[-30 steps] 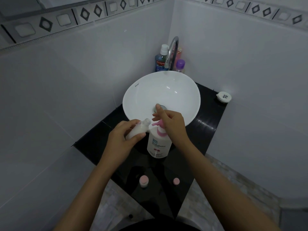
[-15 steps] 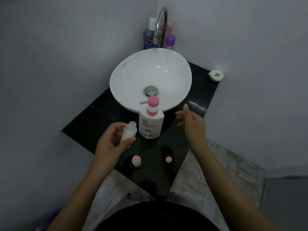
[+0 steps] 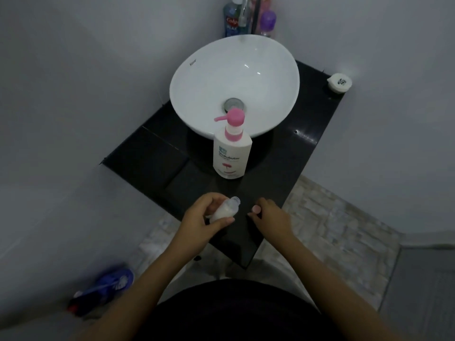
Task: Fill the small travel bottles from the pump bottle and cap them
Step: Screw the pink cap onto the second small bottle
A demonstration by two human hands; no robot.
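Low in the middle of the frame, the left hand holds the filled, uncapped travel bottle while the right hand pinches something pale, seemingly its cap, so screwing it on looks next.

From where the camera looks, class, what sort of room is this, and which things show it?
Most likely a small home bathroom: a round white ceramic basin sits on a glossy black counter, a chrome tap rises behind it, and toiletry bottles such as blue mouthwash crowd the corner.
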